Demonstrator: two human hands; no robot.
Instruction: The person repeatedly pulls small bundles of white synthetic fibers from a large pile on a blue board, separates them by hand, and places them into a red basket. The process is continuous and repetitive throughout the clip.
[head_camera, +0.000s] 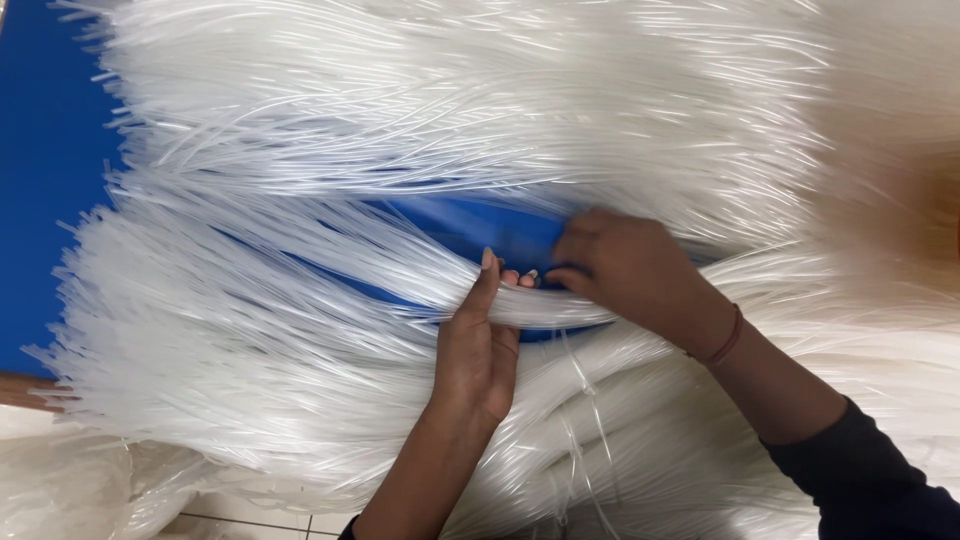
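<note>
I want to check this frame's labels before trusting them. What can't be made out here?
Head view only:
- Right hand fingertips: buried in the translucent tubes.
- Blue surface: mostly covered by tubes.
- Tube ends at right: blurred and cut off by the edge.
- Left hand palm: turned away.

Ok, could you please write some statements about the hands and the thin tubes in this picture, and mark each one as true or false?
1. The left hand grips a bunch of clear thin tubes. True.
2. The surface under the tubes is red. False: the surface is blue.
3. The right hand is close to the left hand, at the same bunch. True.
4. The right wrist is bare. False: it wears a thin dark red band.
5. The tubes are black and thick. False: they are whitish, translucent and very thin.
</note>
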